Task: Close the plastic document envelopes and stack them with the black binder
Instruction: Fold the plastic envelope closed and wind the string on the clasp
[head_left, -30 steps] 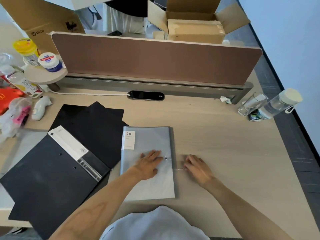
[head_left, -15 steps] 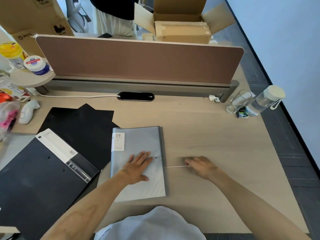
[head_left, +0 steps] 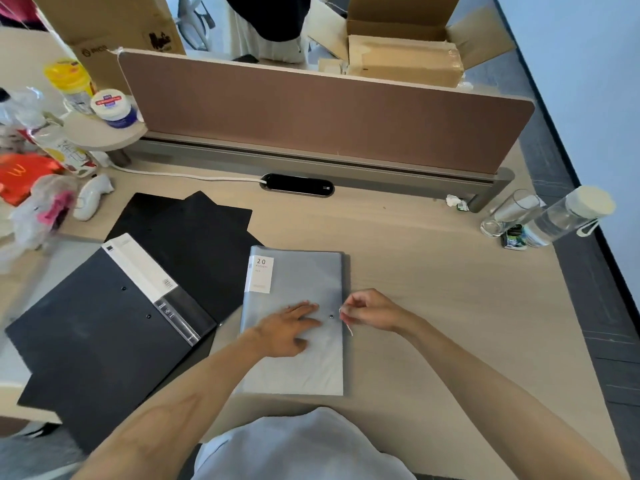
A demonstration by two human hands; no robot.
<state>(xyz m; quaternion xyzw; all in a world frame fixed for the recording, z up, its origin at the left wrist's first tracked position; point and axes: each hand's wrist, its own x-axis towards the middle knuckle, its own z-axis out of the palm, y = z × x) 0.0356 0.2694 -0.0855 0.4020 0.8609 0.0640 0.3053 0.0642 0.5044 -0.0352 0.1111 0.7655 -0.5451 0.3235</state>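
A grey translucent plastic document envelope [head_left: 298,282] with a white "20" label lies flat on the desk in front of me. My left hand [head_left: 289,329] presses flat on its cover, fingers spread, just left of a small round button [head_left: 331,316]. My right hand [head_left: 372,311] sits at the envelope's right edge, fingertips pinched on a thin white closure string [head_left: 348,329] that dangles below them. To the left lies the black binder [head_left: 104,327], open, with a white spine label and a metal clip. A black folder [head_left: 194,226] lies partly under it.
A brown divider panel [head_left: 311,109] runs across the back of the desk. A glass [head_left: 512,211] and a clear bottle [head_left: 564,216] stand at the right edge. Bottles, jars, plastic bags and a white controller [head_left: 91,197] crowd the left. Cardboard boxes sit behind the divider.
My right hand has drawn the string back from the bare desk to the envelope's right edge, near the button. My left hand stays pressed on the cover.
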